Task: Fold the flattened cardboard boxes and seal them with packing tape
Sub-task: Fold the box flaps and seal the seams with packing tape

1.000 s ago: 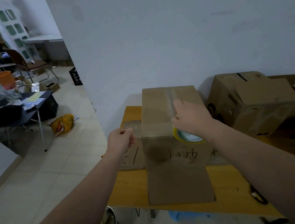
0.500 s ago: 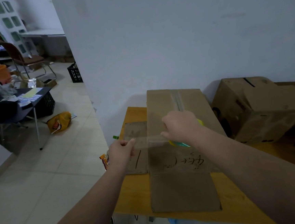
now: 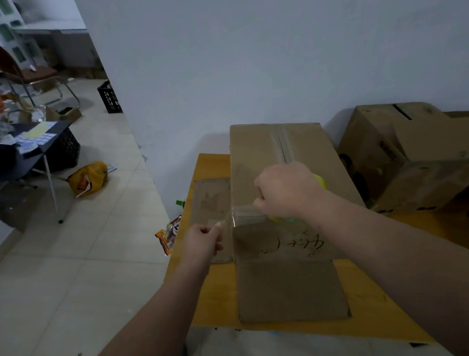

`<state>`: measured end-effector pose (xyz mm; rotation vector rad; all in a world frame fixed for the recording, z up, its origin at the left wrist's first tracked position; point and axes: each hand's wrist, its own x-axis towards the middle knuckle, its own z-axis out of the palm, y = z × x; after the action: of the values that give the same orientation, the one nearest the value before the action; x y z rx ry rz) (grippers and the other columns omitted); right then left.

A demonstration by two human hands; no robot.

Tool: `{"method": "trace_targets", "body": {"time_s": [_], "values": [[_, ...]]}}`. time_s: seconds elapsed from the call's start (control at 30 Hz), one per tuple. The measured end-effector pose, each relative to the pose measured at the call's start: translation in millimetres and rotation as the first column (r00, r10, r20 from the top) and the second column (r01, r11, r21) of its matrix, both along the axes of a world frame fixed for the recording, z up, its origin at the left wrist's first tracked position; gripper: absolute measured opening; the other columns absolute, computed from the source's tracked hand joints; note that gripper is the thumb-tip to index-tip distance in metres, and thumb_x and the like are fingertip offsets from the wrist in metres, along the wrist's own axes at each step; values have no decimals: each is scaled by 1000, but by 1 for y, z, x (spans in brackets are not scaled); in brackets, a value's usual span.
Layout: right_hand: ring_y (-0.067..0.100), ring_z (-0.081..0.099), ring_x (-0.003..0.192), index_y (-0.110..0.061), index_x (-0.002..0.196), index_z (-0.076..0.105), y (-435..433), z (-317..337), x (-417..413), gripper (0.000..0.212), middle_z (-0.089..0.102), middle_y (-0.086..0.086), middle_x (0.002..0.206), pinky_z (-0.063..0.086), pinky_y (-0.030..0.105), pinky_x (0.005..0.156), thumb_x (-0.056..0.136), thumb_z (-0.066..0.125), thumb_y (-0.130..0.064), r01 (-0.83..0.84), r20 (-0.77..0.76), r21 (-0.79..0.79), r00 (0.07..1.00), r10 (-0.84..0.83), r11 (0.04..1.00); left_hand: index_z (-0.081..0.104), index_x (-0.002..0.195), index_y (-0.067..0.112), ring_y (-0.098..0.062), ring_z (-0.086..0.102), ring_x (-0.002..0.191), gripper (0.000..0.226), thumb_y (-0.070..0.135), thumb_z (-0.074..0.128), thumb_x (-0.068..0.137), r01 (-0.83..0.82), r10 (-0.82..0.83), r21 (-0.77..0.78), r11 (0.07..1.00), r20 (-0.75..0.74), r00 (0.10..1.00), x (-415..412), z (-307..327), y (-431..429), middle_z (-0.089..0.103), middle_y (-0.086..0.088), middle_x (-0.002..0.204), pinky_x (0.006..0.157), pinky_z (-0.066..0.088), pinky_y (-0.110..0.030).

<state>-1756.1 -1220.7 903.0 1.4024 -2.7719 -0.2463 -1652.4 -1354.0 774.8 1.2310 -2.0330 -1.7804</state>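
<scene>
- The cardboard box (image 3: 279, 156) is stood on the wooden table (image 3: 209, 296), near the left edge, with its far side towards the wall.
- The top seam of the box is covered by a lengthwise run of tape.
- The near flap (image 3: 291, 289) is laid flat on the table and reaches the near edge; the left flap (image 3: 213, 205) is laid flat towards the left edge.
- The tape roll (image 3: 322, 181) is gripped by the right hand (image 3: 288, 193), fingers curled round it, above the near top edge of the box. Most of the roll is hidden by the hand.
- A clear strip of tape (image 3: 242, 212) is stretched from the roll, across the near left corner of the box, to the left hand (image 3: 204, 240).
- The free end of the strip is pinched between thumb and fingers of the left hand, which is held above the left flap.
- Further cardboard boxes (image 3: 424, 158) are stacked at the right side of the table, against the wall.
</scene>
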Motion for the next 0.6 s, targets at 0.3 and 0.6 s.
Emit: {"method": "trace_targets", "body": {"time_s": [0.3,0.6], "values": [[18,56,64,-16,74,60,-4,-4,-7,25,56,-2,68,39,27,52,87,52,-35,27,33,-14,999,-27,1000,58,77,10,-13,44,55,31,36,62,92,-8,-57,526,851,108,993,-12,-16,2,52,-1,62,48,35,-25],[18,45,55,-15,61,45,-12,-3,0,28,48,0,62,30,26,49,85,54,-28,-11,-3,2,1000,11,1000,53,130,8,-29,49,123,45,39,36,102,25,-29,-97,995,-46,999,-5,23,9,55,-10,132,97,42,-36]]}}
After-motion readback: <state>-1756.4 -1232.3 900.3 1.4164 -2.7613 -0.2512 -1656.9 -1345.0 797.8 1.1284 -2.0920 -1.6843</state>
